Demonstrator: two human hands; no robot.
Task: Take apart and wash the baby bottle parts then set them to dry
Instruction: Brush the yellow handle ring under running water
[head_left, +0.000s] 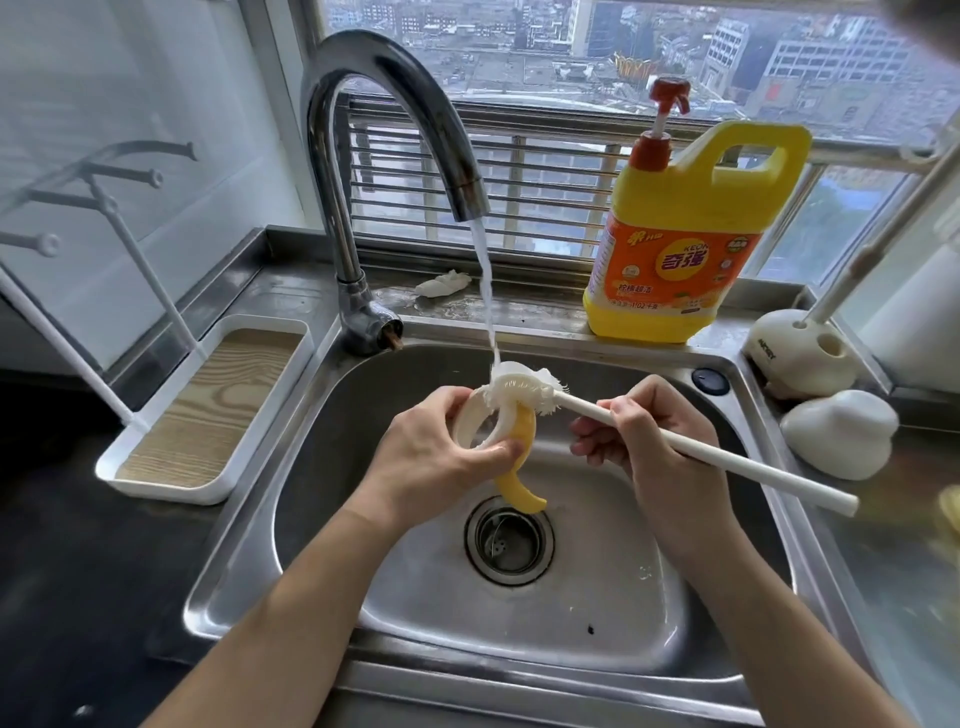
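Both forearms reached over the sink (597, 597). Your left grip (436, 457) was closed round the handle ring (522, 428) under the water stream (485, 291); your right grip (644, 441) pinched the brush (753, 468) by its shaft, bristles pressed on the ring's top.

Bright daylight from the window (623, 78); wide-angle bending and blur at edges.

From here, the left hand (431, 457) covers part of the cream plastic bottle ring with its yellow curved handle (519, 483), and the head of the white long-handled bristle brush (753, 468) hides the ring's top. The white peg drying rack (111, 208) runs off the left edge. I cannot identify the blurred yellow thing (950, 506) at the right edge.
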